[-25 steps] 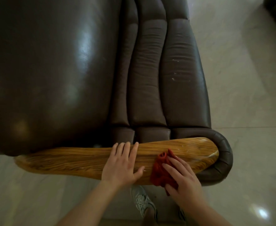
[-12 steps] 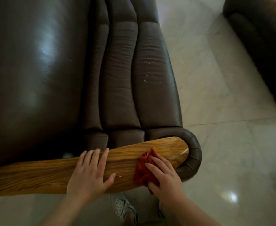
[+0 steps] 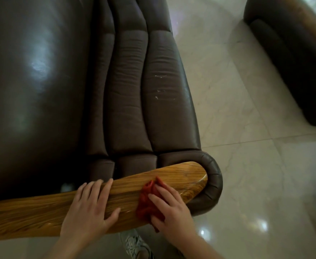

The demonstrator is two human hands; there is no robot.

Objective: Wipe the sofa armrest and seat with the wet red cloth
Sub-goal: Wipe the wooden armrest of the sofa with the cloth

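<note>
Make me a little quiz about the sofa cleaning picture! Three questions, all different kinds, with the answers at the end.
1. True or false: the red cloth lies on the wooden armrest.
2. Which hand presses the cloth? A) left hand B) right hand C) both hands
3. Fill the gap: the small white marks are on the sofa's dark ____ cushion.

Key
1. True; it is bunched near the armrest's rounded end.
2. B; the left hand lies flat on bare wood, apart from the cloth.
3. Leather (it looks like leather; the marks are on the cushion nearest the floor).
</note>
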